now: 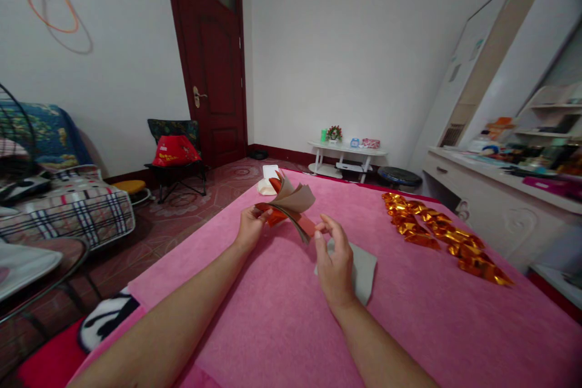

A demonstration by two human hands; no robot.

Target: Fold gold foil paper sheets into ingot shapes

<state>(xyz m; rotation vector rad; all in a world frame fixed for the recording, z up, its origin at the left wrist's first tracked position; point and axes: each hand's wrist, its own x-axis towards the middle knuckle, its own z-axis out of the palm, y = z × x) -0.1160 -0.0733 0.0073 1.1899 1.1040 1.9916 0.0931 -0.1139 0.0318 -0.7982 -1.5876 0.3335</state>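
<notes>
My left hand [249, 225] grips one end of a stack of foil paper sheets [291, 206], red on one side and grey on the other, held above the pink cloth [273, 315]. The sheets fan out upward. My right hand [334, 260] pinches the other end of the stack with thumb and forefinger. Under my right hand a single grey sheet [366, 267] lies flat on the cloth. A row of several folded gold foil pieces [443, 236] runs along the right side of the cloth.
A white object [268, 180] sits at the cloth's far edge. A cluttered white dresser [500, 206] stands on the right, a small white table [348, 154] by the far wall, a folding chair [177, 154] by the red door, and a sofa [68, 200] on the left.
</notes>
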